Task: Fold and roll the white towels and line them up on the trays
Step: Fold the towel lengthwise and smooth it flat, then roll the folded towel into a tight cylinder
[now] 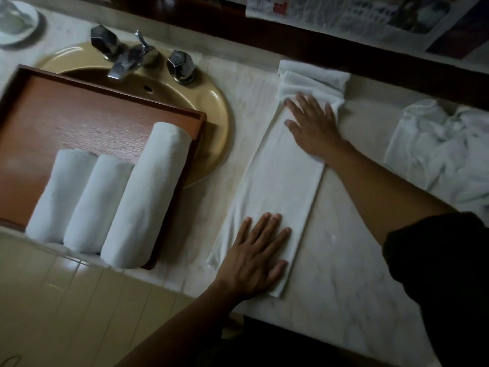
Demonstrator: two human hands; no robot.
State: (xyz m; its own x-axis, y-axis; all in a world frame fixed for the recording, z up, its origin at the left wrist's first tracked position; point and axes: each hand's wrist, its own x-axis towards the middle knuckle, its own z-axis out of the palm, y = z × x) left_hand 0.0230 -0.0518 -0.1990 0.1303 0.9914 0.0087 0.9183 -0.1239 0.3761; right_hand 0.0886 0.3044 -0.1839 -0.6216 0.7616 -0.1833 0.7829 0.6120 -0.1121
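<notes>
Towel (283, 181) is flattened by left hand (254, 258) and right hand (312, 128), fingers (266, 225) straight — twelve-o'clock bunching could skew the roll.

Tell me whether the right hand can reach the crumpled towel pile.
Probably yes: the right hand lies flat on the folded towel, holding nothing, and only bare counter separates it from the crumpled pile.

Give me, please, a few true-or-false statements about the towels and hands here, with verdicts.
1. Three rolled towels lie on the brown tray. True.
2. The left hand and the right hand both press flat on the folded towel. True.
3. The tray stands on the floor. False: it lies partly over the sink.
4. The heap of unfolded towels lies left of the sink. False: it lies on the counter, far right.
</notes>
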